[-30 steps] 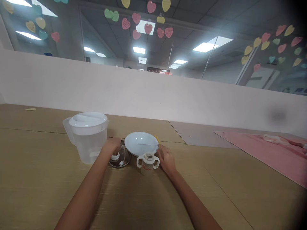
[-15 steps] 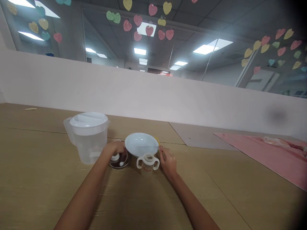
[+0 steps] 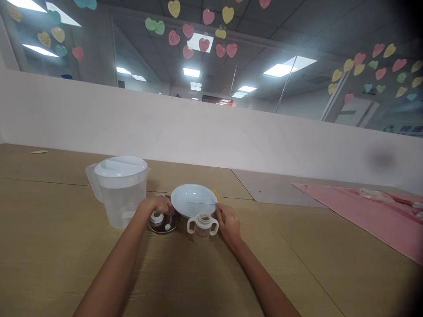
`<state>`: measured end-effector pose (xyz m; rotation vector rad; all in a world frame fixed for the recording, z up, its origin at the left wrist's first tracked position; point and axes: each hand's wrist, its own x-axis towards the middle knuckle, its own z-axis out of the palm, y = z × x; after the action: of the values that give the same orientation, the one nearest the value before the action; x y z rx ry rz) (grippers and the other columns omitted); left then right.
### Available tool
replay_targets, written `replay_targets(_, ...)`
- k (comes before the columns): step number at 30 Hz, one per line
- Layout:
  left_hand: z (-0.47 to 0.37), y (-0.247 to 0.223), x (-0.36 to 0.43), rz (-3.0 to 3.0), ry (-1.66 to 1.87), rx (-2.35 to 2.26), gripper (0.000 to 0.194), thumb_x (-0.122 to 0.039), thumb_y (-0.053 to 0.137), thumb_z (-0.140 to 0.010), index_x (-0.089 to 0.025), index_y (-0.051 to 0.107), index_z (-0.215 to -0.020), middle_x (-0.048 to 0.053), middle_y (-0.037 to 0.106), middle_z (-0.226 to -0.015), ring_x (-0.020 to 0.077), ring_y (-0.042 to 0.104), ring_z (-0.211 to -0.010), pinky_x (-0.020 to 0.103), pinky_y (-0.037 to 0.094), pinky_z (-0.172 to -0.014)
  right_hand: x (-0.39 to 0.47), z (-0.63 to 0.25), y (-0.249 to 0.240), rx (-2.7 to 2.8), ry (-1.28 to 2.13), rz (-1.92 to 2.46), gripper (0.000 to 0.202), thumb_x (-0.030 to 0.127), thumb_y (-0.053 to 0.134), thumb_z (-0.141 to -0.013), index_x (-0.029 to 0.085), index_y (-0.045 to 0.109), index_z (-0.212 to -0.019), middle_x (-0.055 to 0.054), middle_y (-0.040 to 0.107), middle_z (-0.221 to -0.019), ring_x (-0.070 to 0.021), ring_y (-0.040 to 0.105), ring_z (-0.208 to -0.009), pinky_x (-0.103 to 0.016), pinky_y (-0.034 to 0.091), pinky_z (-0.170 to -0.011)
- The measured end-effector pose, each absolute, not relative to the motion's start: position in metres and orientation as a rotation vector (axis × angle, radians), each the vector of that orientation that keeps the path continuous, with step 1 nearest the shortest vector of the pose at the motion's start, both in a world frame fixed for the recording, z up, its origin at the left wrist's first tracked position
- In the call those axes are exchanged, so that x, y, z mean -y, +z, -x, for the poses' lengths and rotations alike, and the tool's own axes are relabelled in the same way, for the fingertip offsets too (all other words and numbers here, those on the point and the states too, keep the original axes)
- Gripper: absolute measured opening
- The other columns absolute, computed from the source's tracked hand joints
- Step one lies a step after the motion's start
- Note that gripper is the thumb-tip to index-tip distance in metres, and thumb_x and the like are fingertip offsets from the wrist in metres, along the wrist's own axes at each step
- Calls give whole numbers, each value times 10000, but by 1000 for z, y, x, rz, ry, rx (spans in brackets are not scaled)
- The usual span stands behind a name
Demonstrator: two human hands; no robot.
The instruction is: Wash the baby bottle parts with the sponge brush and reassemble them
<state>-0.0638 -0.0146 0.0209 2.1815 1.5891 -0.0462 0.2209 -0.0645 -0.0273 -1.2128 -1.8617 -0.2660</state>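
Observation:
My right hand point(image 3: 229, 221) pinches one end of a thin wire-like rod point(image 3: 201, 203), which reaches left across the white bowl point(image 3: 176, 199). My left hand point(image 3: 158, 204) is over a dark round tray point(image 3: 161, 229), its fingers closed and bent downward; whatever they grip is hidden. On that tray lie a white ring-shaped piece point(image 3: 156, 219) and a small tube with a white end point(image 3: 168, 226). A clear bottle with two handles point(image 3: 202, 225) stands upright and uncapped before the bowl, close to my right hand. Something thin and yellow point(image 3: 216, 195) shows behind the bowl's right rim.
A clear lidded pitcher point(image 3: 123, 198) stands left of the tray. A pink cloth point(image 3: 357, 211) covers part of the table at right, with a crumpled bag point(image 3: 380, 195) on it. Behind the brown table point(image 3: 198, 281) runs a white wall point(image 3: 185, 127) under a glass window.
The whole view has shifted slightly. My left hand has moved a little, showing more of the white ring on the tray. My right hand still holds the rod over the bowl.

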Motion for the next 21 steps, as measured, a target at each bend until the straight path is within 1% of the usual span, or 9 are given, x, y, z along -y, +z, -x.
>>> replay_targets(4, 59, 19, 14, -2169, -31, -1605, 255, -223, 528, -575, -195, 712, -748, 8, 687, -748, 130, 542, -614, 191, 377, -505, 64, -221, -29, 1875, -270, 1256, 347, 305, 342, -910, 194, 646, -1038, -73, 694, -974, -181, 624, -912, -326, 481, -830)
replay_targets(8, 60, 25, 15, -2151, 8, -1667, 198, -246, 592, -557, -174, 701, -705, 25, 680, -710, 142, 546, -597, 202, 382, -492, 64, -222, -28, 1800, -264, 1296, 351, 331, 355, -908, 191, 658, -1016, -71, 700, -959, -184, 631, -893, -316, 473, -825)
replay_targets(10, 62, 29, 17, -2144, 27, -1685, 178, -209, 607, -528, -175, 696, -678, 20, 681, -691, 143, 555, -591, 201, 388, -491, 65, -222, -27, 1744, -238, 1303, 354, 359, 373, -902, 182, 664, -998, -72, 703, -946, -185, 636, -866, -311, 477, -804)
replay_targets(13, 65, 34, 18, -2154, 83, -1694, 162, -159, 579, -522, -177, 690, -639, 24, 694, -704, 142, 579, -607, 196, 402, -508, 64, -223, -22, 1642, -220, 1302, 368, 409, 402, -886, 173, 672, -969, -73, 708, -893, -179, 639, -795, -298, 483, -761)
replay_targets(17, 65, 38, 17, -2189, 167, -1701, 184, -172, 570, -543, -177, 704, -669, 30, 704, -723, 143, 600, -627, 191, 410, -523, 57, -222, -6, 1563, -322, 1258, 354, 419, 438, -875, 172, 684, -935, -69, 711, -851, -159, 632, -731, -273, 472, -734)
replay_targets(21, 62, 36, 16, -2215, 225, -1766, 181, -212, 597, -577, -154, 710, -707, 53, 707, -753, 157, 617, -675, 194, 428, -556, 45, -210, 15, 1634, -423, 1250, 339, 411, 448, -873, 180, 694, -904, -66, 709, -778, -157, 629, -706, -257, 447, -710)
